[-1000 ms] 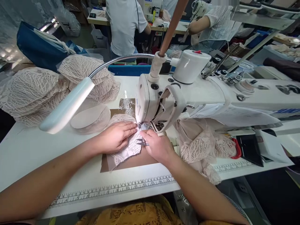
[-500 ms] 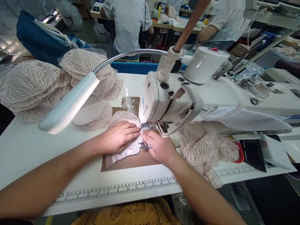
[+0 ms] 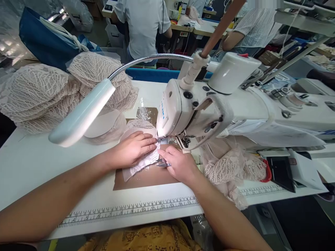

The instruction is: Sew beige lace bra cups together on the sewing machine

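My left hand [image 3: 137,149] lies flat on a pale lace-trimmed fabric piece [image 3: 143,163], its fingers stretched out near the needle of a white sewing machine [image 3: 170,108]. The fabric's right edge runs beneath the presser foot [image 3: 162,140]. My right hand [image 3: 180,162] is curled around small thread snips [image 3: 162,163], with the pointed blades showing to the left. Its thumb and index finger reach the lace edge just in front of the foot. Under the fabric is a brown plate [image 3: 149,179] on the table.
Lace cup stacks [image 3: 34,92] stand at the left, beside a sheer bundle [image 3: 104,127]. A gooseneck lamp [image 3: 82,111] hangs over the table. More lace [image 3: 225,165] lies right of the machine. A printed ruler [image 3: 125,211] follows the front edge. Two people sit beyond.
The lace-trimmed fabric has slid away from me under the presser foot, its near end now farther from the table's front. My left hand has moved slightly with it. The view has shifted a little.
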The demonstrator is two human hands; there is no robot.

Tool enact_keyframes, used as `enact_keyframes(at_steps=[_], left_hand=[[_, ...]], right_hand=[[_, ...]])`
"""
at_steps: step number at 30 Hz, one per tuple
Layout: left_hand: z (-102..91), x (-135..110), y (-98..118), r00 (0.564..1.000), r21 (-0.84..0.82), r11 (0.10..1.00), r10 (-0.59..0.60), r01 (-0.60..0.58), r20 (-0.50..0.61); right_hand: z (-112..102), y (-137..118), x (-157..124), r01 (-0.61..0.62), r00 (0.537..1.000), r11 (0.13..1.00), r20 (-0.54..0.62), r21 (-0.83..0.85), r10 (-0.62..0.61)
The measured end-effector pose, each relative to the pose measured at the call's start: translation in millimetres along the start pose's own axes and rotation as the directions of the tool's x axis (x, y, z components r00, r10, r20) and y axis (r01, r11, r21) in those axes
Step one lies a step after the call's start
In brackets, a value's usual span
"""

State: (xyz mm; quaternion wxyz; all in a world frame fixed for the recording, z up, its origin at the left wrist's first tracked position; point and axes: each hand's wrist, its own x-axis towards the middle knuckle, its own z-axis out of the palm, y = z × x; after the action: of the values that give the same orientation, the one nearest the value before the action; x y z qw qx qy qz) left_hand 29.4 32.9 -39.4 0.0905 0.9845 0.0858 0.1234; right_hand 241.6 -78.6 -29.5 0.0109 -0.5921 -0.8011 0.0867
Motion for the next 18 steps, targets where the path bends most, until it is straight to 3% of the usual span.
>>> enact_keyframes(at_steps=[5, 12, 18], left_hand=[[0.7, -1.2, -0.9, 1.000, -0.013, 1.000, -0.005, 0.005, 0.023], [1.2, 0.4, -2.6, 0.999, -0.009, 0.999, -0.041, 0.041, -0.011], [2.0, -2.8, -2.5, 0.991, -0.015, 0.991, -0.134, 0.134, -0.011]], right_hand=[[-0.5, 0.7, -1.4, 0.028, 1.000, 1.000, -0.002, -0.007, -0.028], [3.7, -3.8, 1.9, -0.094, 0.995, 0.995, -0.025, -0.017, 0.094], [6.7, -3.1, 3.4, -0.116, 0.992, 0.993, -0.045, -0.023, 0.115]])
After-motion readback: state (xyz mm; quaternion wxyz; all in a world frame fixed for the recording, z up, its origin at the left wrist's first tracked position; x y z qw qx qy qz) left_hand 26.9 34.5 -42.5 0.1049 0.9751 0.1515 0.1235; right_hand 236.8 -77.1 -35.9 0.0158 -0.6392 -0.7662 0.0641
